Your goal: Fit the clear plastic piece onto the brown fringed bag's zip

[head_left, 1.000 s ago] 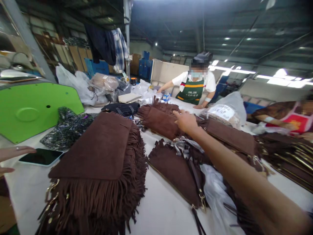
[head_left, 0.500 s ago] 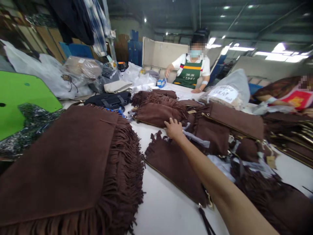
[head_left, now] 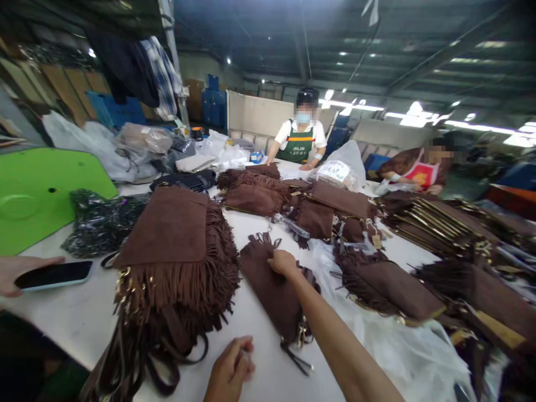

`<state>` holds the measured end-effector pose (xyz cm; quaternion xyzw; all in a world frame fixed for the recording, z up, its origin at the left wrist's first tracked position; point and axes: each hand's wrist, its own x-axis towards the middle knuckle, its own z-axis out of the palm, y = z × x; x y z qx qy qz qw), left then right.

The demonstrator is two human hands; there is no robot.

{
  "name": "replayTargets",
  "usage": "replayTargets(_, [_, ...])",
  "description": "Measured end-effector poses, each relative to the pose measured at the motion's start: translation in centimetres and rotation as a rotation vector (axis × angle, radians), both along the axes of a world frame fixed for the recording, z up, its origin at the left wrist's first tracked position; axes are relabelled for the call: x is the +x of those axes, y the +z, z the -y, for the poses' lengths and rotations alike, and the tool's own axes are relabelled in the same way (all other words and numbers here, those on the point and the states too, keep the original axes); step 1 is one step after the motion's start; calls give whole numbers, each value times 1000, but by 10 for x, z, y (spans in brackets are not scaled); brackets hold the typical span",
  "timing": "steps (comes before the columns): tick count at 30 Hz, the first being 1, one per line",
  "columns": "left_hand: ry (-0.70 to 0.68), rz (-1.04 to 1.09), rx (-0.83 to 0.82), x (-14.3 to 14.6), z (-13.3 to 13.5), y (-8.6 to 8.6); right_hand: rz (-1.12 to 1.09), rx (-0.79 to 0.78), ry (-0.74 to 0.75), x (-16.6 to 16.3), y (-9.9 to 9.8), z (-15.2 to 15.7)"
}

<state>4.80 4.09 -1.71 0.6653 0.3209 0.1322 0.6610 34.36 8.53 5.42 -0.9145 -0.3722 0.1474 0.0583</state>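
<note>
My right hand (head_left: 283,261) reaches forward and is closed on the top edge of a flat brown suede bag (head_left: 270,290) with fringe, which lies on the white table (head_left: 79,318). My left hand (head_left: 230,369) rests low on the table near its front edge. Its fingers are curled, and what they hold, if anything, is too small to name. A thick stack of brown fringed bags (head_left: 176,245) with dangling straps lies just left of both hands.
More brown bags (head_left: 255,192) and clear plastic wrap (head_left: 402,352) cover the middle and right. At the left edge, another person's hand (head_left: 19,268) touches a dark phone (head_left: 54,274) beside a green panel (head_left: 37,192). Two people work at the far side.
My right hand has pulled back from the far bags and closed on the nearer flat bag. My left hand has come into view at the bottom. The camera has drawn back.
</note>
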Motion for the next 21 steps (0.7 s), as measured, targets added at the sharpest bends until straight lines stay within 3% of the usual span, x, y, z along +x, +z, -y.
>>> replayTargets(4, [172, 22, 135, -15, 13, -1, -104, -11, 6, -45, 0, 52])
replayTargets(8, [167, -125, 197, -46, 29, 6, -219, 81, 26, -97, -11, 125])
replayTargets(12, [99, -173, 394, -64, 47, 15, -71, 332, 126, -174, -41, 213])
replayTargets(14, [49, -170, 509, -62, 54, 16, 43, 331, 152, -217, -62, 248])
replayTargets(16, [4, -176, 571, -55, 56, 12, 83, 276, 131, -250, -79, 266])
replayTargets(18, [-31, -178, 577, -45, 51, 3, 61, 226, 125, -266, -83, 268])
replayTargets(21, [-60, -174, 574, -25, 28, -7, -7, 194, 158, -259, -53, 255])
